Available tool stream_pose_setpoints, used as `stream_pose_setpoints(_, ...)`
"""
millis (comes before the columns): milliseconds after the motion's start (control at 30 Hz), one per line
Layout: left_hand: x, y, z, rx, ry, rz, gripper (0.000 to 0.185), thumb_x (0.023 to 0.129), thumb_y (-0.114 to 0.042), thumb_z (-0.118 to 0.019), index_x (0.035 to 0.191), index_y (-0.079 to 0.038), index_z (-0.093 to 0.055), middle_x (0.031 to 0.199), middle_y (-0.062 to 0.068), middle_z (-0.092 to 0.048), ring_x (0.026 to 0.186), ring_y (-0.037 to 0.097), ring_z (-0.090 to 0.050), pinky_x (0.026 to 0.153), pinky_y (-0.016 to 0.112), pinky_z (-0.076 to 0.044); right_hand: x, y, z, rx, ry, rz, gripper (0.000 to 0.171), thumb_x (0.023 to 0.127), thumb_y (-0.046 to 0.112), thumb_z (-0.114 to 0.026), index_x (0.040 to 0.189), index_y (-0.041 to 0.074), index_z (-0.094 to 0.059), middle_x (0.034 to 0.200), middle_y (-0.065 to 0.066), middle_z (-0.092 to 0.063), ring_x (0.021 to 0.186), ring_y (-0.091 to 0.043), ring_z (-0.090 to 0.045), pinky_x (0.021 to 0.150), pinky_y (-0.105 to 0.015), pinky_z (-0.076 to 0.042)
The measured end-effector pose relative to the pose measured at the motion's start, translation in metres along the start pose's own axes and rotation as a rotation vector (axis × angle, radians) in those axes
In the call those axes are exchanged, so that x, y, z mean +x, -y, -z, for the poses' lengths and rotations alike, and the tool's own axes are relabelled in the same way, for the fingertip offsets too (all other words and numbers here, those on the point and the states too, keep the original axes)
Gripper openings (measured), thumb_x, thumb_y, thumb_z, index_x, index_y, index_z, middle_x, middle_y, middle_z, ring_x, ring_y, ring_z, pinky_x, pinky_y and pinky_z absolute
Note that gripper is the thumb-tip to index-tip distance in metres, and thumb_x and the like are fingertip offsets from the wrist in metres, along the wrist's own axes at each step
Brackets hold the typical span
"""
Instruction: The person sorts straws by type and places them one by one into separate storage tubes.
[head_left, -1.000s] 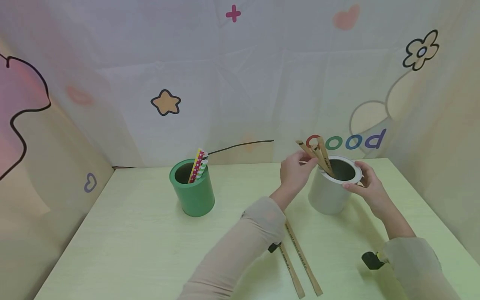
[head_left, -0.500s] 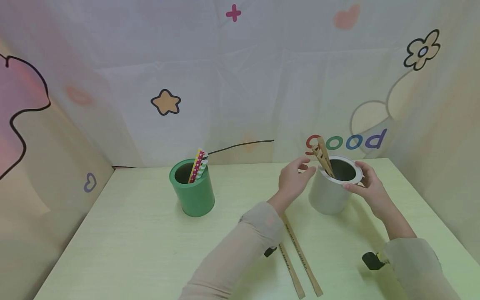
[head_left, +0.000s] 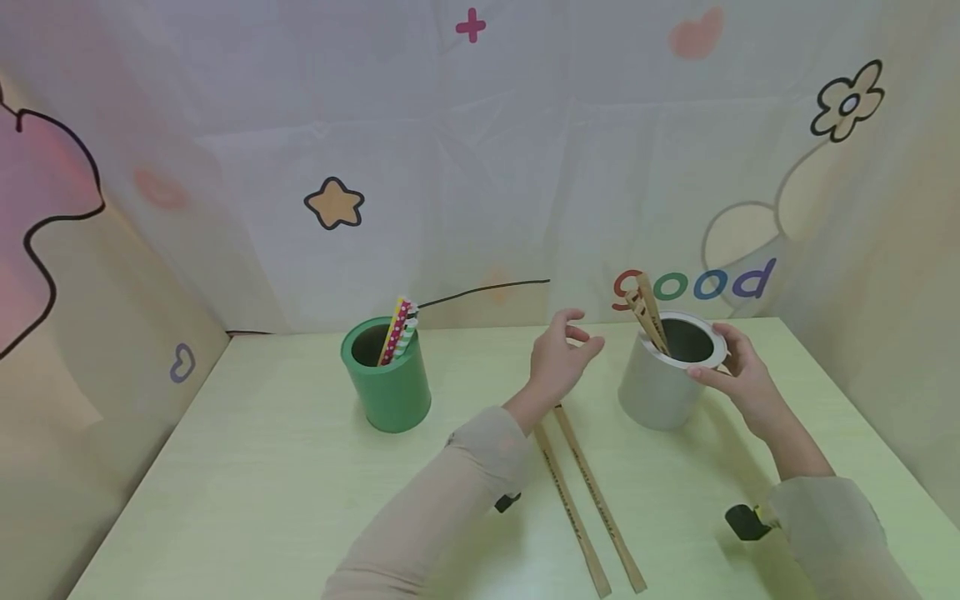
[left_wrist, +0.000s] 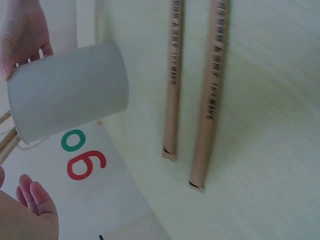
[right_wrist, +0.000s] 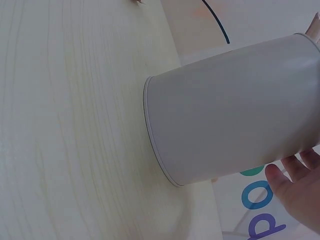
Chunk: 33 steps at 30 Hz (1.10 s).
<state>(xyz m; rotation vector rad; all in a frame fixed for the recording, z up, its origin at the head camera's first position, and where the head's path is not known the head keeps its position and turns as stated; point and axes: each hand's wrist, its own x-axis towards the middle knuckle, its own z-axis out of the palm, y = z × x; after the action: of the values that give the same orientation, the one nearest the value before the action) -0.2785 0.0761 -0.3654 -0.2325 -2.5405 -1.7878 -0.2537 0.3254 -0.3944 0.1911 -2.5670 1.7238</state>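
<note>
My right hand (head_left: 738,371) grips the rim of a light grey cylindrical holder (head_left: 654,396) from its right side, thumb at the front and fingers behind. The holder stands upright. Several brown paper-wrapped sticks (head_left: 649,317) lean on its left rim, with their lower ends hidden inside. Left of the holder, my left hand (head_left: 562,358) hangs in the air with loosely bent fingers and nothing in them. Below it, two long paper-wrapped sticks (left_wrist: 210,90) with black print lie side by side on the table.
A green holder (head_left: 393,400) stands to the left, with a few colourful patterned sticks (head_left: 396,333) leaning at its right rim. A printed curtain (head_left: 480,167) rises behind the table's back edge and closes off both sides.
My left hand has let go of a paper-wrapped stick in the grey holder and drawn back to the left. My right hand has stayed on the holder.
</note>
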Motion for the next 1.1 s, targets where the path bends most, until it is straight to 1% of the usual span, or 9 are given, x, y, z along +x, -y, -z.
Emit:
stream_pose_setpoints(133,-0.004,0.015,0.008,-0.003,0.025,0.018,0.045,0.081,-0.025,-0.063,0.121,-0.019,-0.045,0.088,-0.003,-0.058,0.068,0.009,-0.057,0.054,0.021,-0.043,-0.001,-0.001,0.000,0.017,0.000,0.004,0.070,0.087,0.018,-0.055,0.140,0.013,-0.009,0.139,-0.014,-0.014,0.129,-0.035,-0.018,0.080,-0.003,-0.037)
stream_pose_setpoints(233,-0.008,0.030,0.012,0.007,0.065,0.034,0.047,0.080,-0.024,-0.063,0.122,-0.017,-0.043,0.088,-0.003,-0.057,0.069,0.008,-0.057,0.054,0.021,-0.044,-0.001,-0.002,0.000,0.022,-0.001,0.004,0.070,0.087,0.018,-0.055,0.140,0.014,-0.010,0.139,-0.012,-0.015,0.130,-0.034,-0.018,0.080,-0.003,-0.037)
stream_pose_setpoints(433,-0.019,0.056,0.019,0.076,0.142,0.026,0.049,0.080,-0.021,-0.063,0.123,-0.013,-0.041,0.091,0.001,-0.058,0.070,0.010,-0.058,0.056,0.020,-0.045,0.001,-0.005,0.001,0.026,-0.002,0.006,0.069,0.087,0.018,-0.055,0.140,0.015,-0.010,0.139,-0.012,-0.015,0.131,-0.035,-0.016,0.083,-0.003,-0.037)
stream_pose_setpoints(500,-0.023,0.062,0.022,0.109,0.162,0.019,0.049,0.080,-0.021,-0.063,0.123,-0.012,-0.041,0.090,0.002,-0.058,0.070,0.010,-0.058,0.057,0.020,-0.045,0.001,-0.005,0.000,0.028,-0.004,0.009,0.068,0.087,0.018,-0.055,0.139,0.016,-0.011,0.138,-0.012,-0.015,0.131,-0.034,-0.017,0.082,-0.003,-0.037)
stream_pose_setpoints(667,-0.032,0.075,0.024,0.162,0.201,0.031,0.048,0.080,-0.020,-0.064,0.121,-0.011,-0.041,0.089,0.002,-0.057,0.066,0.009,-0.055,0.056,0.019,-0.043,0.000,-0.002,0.000,0.029,-0.005,0.003,0.070,0.087,0.016,-0.054,0.140,0.013,-0.009,0.139,-0.013,-0.014,0.130,-0.033,-0.017,0.082,-0.003,-0.037)
stream_pose_setpoints(800,-0.040,0.083,0.024,0.207,0.210,0.046,0.049,0.078,-0.019,-0.066,0.119,-0.009,-0.042,0.088,0.003,-0.057,0.066,0.009,-0.053,0.057,0.020,-0.043,0.000,0.000,0.001,0.022,-0.006,-0.006,0.070,0.088,0.015,-0.053,0.141,0.012,-0.007,0.140,-0.013,-0.012,0.130,-0.033,-0.016,0.083,-0.004,-0.037)
stream_pose_setpoints(933,-0.047,0.091,0.022,0.257,0.211,0.070,0.053,0.077,-0.022,-0.068,0.120,-0.007,-0.042,0.084,0.000,-0.055,0.066,0.009,-0.051,0.058,0.019,-0.042,0.001,-0.001,0.001,0.011,-0.003,-0.015,0.070,0.088,0.016,-0.053,0.141,0.013,-0.006,0.142,-0.014,-0.011,0.132,-0.035,-0.014,0.087,-0.006,-0.036)
stream_pose_setpoints(1100,-0.052,0.099,0.019,0.324,0.183,0.099,0.060,0.074,-0.025,-0.070,0.122,-0.005,-0.041,0.072,-0.004,-0.053,0.055,0.007,-0.045,0.050,0.019,-0.038,0.000,0.000,0.000,0.024,-0.001,-0.011,0.070,0.088,0.015,-0.053,0.141,0.013,-0.007,0.142,-0.015,-0.010,0.132,-0.037,-0.013,0.088,-0.006,-0.036)
